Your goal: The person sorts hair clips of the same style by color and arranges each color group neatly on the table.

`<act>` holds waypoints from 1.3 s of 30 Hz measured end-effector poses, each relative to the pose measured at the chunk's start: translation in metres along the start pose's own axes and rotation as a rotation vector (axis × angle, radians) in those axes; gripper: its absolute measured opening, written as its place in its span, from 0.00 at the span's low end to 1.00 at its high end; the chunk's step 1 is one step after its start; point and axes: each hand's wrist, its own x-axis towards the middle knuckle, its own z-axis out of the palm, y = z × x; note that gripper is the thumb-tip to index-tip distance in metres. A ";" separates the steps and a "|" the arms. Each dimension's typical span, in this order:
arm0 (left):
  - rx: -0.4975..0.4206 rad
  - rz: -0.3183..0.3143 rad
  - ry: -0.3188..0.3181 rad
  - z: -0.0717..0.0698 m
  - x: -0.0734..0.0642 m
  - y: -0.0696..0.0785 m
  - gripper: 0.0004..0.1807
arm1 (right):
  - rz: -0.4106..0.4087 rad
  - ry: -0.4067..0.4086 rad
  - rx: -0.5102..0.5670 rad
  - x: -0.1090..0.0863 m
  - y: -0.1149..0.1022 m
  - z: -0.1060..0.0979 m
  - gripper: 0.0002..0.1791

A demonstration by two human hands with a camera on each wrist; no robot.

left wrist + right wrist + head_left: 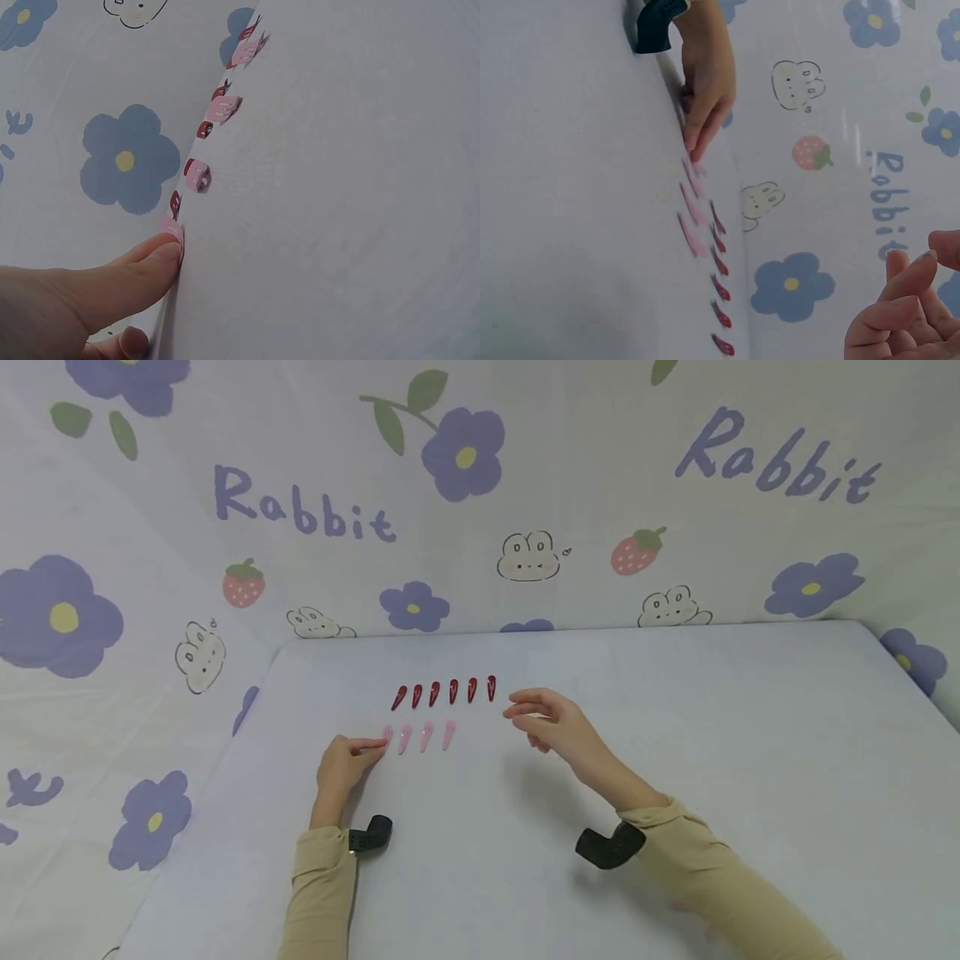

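Note:
Several dark red snap hair clips (453, 691) lie in a row on the white table. In front of them is a row of pink hair clips (426, 736). At the left end of that row, my left hand (347, 770) pinches a pink hair clip (171, 226) between thumb and fingertips, low at the tabletop. The fingers cover part of this clip. My right hand (558, 724) hovers over the table to the right of both rows, its fingers loosely bent and holding nothing. In the right wrist view its fingers (911, 277) show at the lower right.
The white tabletop (480, 877) reaches back to a fabric backdrop (585, 468) printed with flowers, rabbits and strawberries. A black wrist camera (611, 846) sits on the right wrist, another black camera (371, 834) on the left. Faint pink shapes (712, 933) show by the right sleeve.

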 end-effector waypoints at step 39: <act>0.029 0.023 0.030 0.002 -0.001 -0.002 0.11 | 0.033 -0.067 -0.722 -0.181 0.081 -0.122 0.08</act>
